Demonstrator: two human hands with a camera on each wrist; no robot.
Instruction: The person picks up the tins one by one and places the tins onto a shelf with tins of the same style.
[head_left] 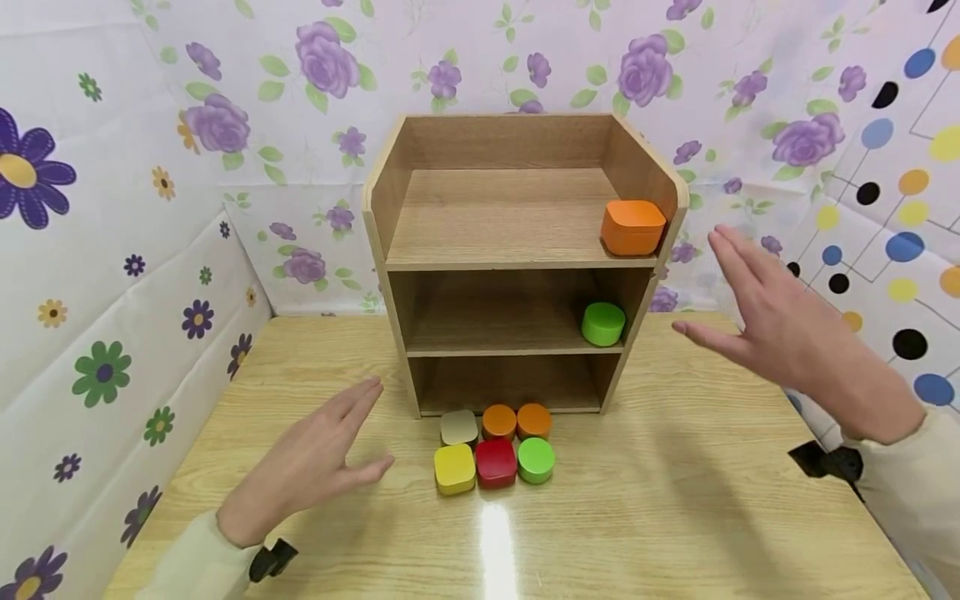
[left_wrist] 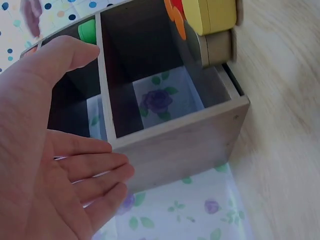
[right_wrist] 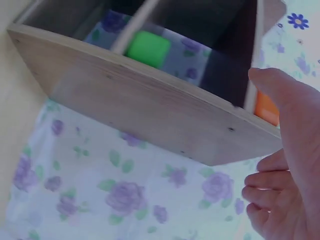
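Note:
My left hand hovers above the table left of the shelf, fingers straight and thumb apart, holding nothing. To the right of the shelf my right hand is raised, its fingers extended and empty. The wooden shelf carries an orange square box at the right of its top level and a green round box at the right of its middle level. In the right wrist view the green box and part of the orange box show beside the shelf's side.
In front of the shelf on the table stand a beige box, two orange round boxes, a yellow box, a red box and a green round box. Patterned cloth hangs behind and at both sides.

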